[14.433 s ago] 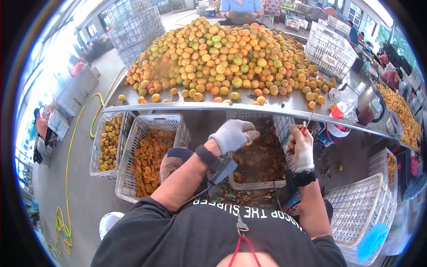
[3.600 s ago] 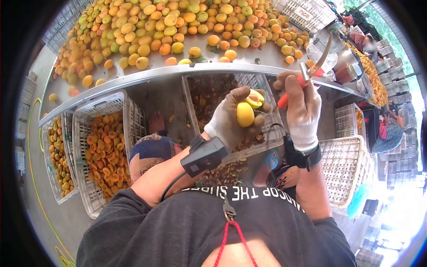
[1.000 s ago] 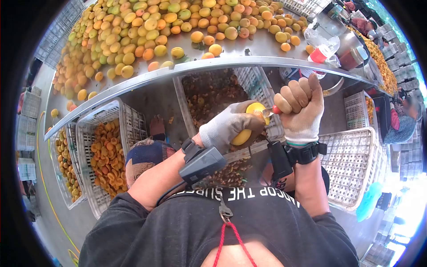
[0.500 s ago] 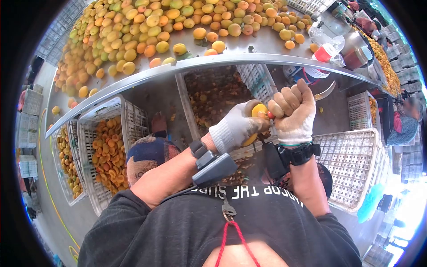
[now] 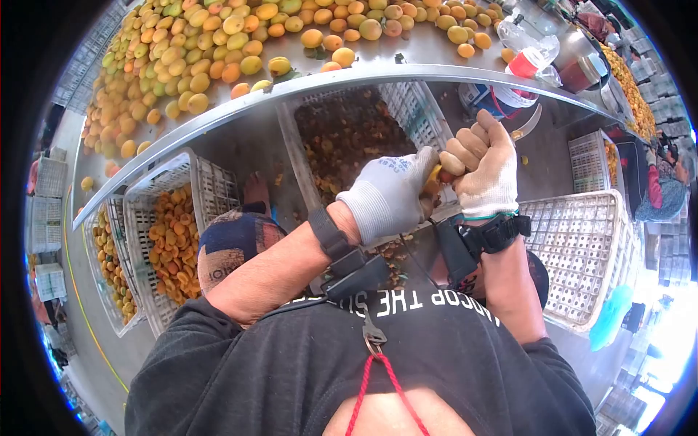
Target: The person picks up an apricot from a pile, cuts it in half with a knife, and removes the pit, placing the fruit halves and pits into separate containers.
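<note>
My left hand (image 5: 392, 192), in a pale grey glove, is closed around an apricot (image 5: 434, 179), mostly hidden by the fingers. Right against the fruit, my gloved right hand (image 5: 481, 166) has its fingers curled tight; what it grips is hidden, and I cannot tell what it is. A curved blade (image 5: 529, 125) shows just past the right hand's outer edge. Both hands meet in front of my chest, below the metal table's rim (image 5: 349, 78). Under them stands a crate (image 5: 416, 109) of dark brown scraps.
Whole apricots (image 5: 211, 43) are heaped on the table. To the left, a crate (image 5: 217, 187) holds halved apricots (image 5: 173, 243). A white crate (image 5: 574, 254) stands at the right. A bucket (image 5: 483, 98) sits under the table, and another person (image 5: 665, 189) is at far right.
My left hand has rolled over, showing more of its back and covering more of the apricot. The whole view has shifted a little, with the table now higher in it.
</note>
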Demonstrator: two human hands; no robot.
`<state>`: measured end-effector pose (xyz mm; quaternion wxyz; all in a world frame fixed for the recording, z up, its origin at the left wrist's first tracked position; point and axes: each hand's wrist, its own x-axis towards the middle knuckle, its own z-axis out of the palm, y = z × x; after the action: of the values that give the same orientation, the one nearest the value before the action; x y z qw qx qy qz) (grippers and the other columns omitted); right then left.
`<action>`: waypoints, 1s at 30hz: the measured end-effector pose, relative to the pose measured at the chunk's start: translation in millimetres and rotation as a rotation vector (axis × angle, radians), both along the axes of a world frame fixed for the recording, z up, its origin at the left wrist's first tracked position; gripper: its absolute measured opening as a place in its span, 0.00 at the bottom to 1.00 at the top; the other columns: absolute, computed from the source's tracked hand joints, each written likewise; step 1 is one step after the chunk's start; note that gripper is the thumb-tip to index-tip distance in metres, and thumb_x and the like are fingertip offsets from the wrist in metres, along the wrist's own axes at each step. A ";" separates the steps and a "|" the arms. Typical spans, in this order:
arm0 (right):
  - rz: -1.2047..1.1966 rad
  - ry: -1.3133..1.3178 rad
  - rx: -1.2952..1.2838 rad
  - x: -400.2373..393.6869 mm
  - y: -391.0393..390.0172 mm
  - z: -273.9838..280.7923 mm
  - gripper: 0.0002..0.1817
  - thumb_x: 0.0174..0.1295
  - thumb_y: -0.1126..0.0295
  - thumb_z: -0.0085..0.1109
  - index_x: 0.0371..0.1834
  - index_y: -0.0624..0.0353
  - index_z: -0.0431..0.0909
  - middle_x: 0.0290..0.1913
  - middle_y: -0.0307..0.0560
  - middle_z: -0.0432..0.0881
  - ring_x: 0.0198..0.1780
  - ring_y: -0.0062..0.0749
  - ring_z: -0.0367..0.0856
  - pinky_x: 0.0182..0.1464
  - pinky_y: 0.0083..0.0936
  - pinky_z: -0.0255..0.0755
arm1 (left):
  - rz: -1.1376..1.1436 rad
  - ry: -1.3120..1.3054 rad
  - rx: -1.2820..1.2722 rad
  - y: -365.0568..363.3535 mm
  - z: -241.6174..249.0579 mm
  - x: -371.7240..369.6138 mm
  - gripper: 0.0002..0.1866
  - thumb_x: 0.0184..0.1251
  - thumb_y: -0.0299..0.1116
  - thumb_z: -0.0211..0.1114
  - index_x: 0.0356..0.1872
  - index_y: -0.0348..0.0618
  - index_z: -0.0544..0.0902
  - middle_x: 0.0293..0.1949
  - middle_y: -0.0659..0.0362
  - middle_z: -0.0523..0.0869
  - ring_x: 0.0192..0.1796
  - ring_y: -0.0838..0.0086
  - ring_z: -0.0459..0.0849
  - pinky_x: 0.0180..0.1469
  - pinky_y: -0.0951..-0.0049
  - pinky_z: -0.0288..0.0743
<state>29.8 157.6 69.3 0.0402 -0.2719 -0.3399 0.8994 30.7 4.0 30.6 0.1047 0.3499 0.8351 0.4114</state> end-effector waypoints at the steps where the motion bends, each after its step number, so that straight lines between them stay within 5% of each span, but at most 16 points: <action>1: -0.004 -0.001 0.001 0.8 1.7 -0.4 0.27 0.72 0.63 0.49 0.13 0.43 0.50 0.15 0.27 0.45 0.16 0.18 0.41 0.20 0.24 0.37 | -0.015 0.014 0.028 -0.1 -1.0 -1.1 0.20 0.54 0.29 0.68 0.48 0.43 0.73 0.39 0.47 0.84 0.45 0.50 0.84 0.45 0.59 0.79; 13: 0.092 0.011 -0.360 12.9 29.6 -21.5 0.26 0.73 0.66 0.48 0.14 0.44 0.50 0.14 0.28 0.47 0.14 0.20 0.42 0.18 0.23 0.40 | -0.162 0.110 0.158 -3.2 -4.7 2.0 0.20 0.55 0.30 0.68 0.49 0.41 0.73 0.38 0.44 0.83 0.44 0.48 0.84 0.45 0.59 0.79; 16: 0.080 0.032 -0.418 16.4 33.1 -21.1 0.26 0.73 0.65 0.48 0.14 0.45 0.51 0.14 0.28 0.48 0.15 0.20 0.43 0.19 0.22 0.40 | -0.187 -0.085 0.320 -4.9 -8.1 -2.8 0.21 0.55 0.30 0.69 0.51 0.40 0.74 0.38 0.49 0.85 0.43 0.56 0.87 0.46 0.65 0.79; 17: 0.098 0.051 -0.475 17.5 33.3 -18.8 0.26 0.73 0.64 0.48 0.15 0.45 0.51 0.14 0.29 0.48 0.15 0.20 0.44 0.19 0.22 0.40 | -0.192 -0.359 0.403 -6.3 -8.5 -5.0 0.21 0.56 0.30 0.69 0.51 0.39 0.76 0.38 0.54 0.85 0.42 0.62 0.86 0.46 0.68 0.79; 18: 0.086 0.155 -0.293 19.9 32.4 -13.1 0.27 0.73 0.63 0.50 0.15 0.46 0.51 0.14 0.29 0.47 0.15 0.20 0.44 0.19 0.23 0.40 | -0.192 -0.633 0.482 -9.0 -8.0 -7.4 0.21 0.57 0.31 0.69 0.52 0.39 0.77 0.39 0.58 0.85 0.41 0.68 0.86 0.47 0.70 0.78; 21: 0.141 0.369 0.203 29.0 35.4 6.8 0.20 0.73 0.60 0.52 0.20 0.49 0.64 0.16 0.27 0.51 0.16 0.15 0.48 0.19 0.19 0.46 | -0.139 -0.913 0.554 -23.5 -1.4 -15.2 0.19 0.59 0.31 0.69 0.52 0.39 0.78 0.42 0.64 0.82 0.40 0.77 0.83 0.44 0.75 0.78; 22: 0.224 0.388 0.388 33.8 38.0 9.2 0.13 0.71 0.60 0.55 0.31 0.56 0.74 0.18 0.27 0.58 0.17 0.14 0.53 0.20 0.19 0.52 | -0.107 -1.007 0.496 -31.7 4.5 -15.5 0.19 0.63 0.35 0.69 0.53 0.40 0.79 0.43 0.62 0.82 0.41 0.79 0.83 0.42 0.78 0.78; 23: 0.297 0.438 0.598 40.6 34.3 13.4 0.12 0.68 0.62 0.59 0.40 0.61 0.77 0.23 0.30 0.67 0.19 0.12 0.59 0.22 0.17 0.57 | -0.103 -0.989 0.501 -35.4 10.4 -13.6 0.19 0.63 0.35 0.69 0.53 0.40 0.79 0.43 0.62 0.82 0.41 0.79 0.83 0.42 0.78 0.78; 26: 0.570 0.583 0.916 51.8 20.3 12.0 0.22 0.59 0.71 0.68 0.58 0.58 0.78 0.31 0.33 0.78 0.32 0.12 0.72 0.33 0.13 0.69 | -0.074 -1.136 0.546 -43.0 22.8 -6.5 0.21 0.67 0.44 0.68 0.53 0.41 0.80 0.43 0.62 0.84 0.42 0.81 0.83 0.43 0.80 0.78; 27: 0.625 0.580 1.023 54.8 13.3 11.1 0.25 0.57 0.72 0.69 0.59 0.58 0.77 0.30 0.33 0.78 0.30 0.15 0.73 0.34 0.15 0.71 | -0.067 -1.126 0.546 -44.7 24.2 -4.4 0.21 0.67 0.44 0.68 0.53 0.41 0.80 0.43 0.62 0.84 0.42 0.81 0.83 0.43 0.80 0.78; 29: 0.657 0.631 1.151 56.6 8.3 -2.5 0.26 0.56 0.72 0.69 0.60 0.57 0.76 0.30 0.35 0.78 0.31 0.18 0.74 0.35 0.20 0.72 | -0.109 -1.072 0.591 -44.6 25.4 0.2 0.25 0.70 0.47 0.64 0.57 0.35 0.80 0.51 0.58 0.84 0.53 0.76 0.80 0.59 0.75 0.72; 30: 0.592 0.689 1.137 58.6 1.5 -3.7 0.26 0.57 0.71 0.69 0.60 0.56 0.76 0.31 0.37 0.79 0.31 0.19 0.74 0.35 0.22 0.73 | -0.107 -0.952 0.605 -43.4 24.2 4.5 0.27 0.72 0.52 0.61 0.55 0.36 0.82 0.50 0.59 0.84 0.52 0.78 0.81 0.57 0.77 0.74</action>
<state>88.3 159.1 65.7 0.0349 0.1928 -0.7821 0.5916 35.2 -39.4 54.8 0.3855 0.1821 0.5220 0.7387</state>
